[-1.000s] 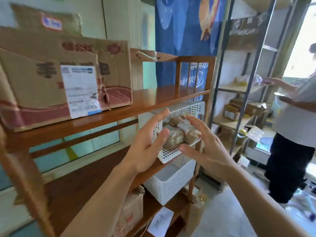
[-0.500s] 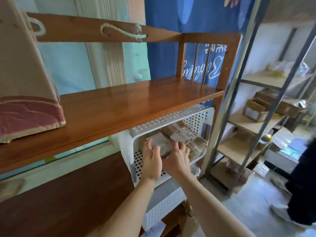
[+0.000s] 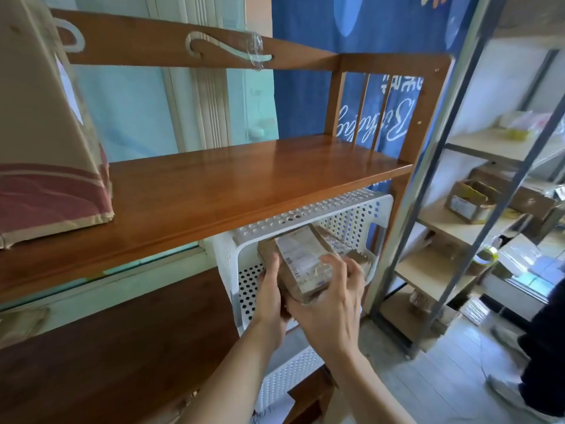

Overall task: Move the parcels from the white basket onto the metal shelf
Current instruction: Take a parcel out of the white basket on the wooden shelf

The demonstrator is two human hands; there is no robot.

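Observation:
A white perforated basket sits under the upper wooden shelf board, at the right end of the wooden rack. A brown taped parcel with a white label is tilted up out of the basket's front opening. My left hand grips its left side and underside. My right hand holds its right front corner. More brown parcels lie behind it inside the basket. The metal shelf with pale boards stands to the right.
A large cardboard box stands on the wooden shelf at left. A second white basket sits below the first. Small boxes lie on the metal shelf's boards. A person in dark trousers stands at the far right.
Both hands went from open in front of the basket into it, closed around one parcel, and have lifted it up and toward me. The view swung right and closer.

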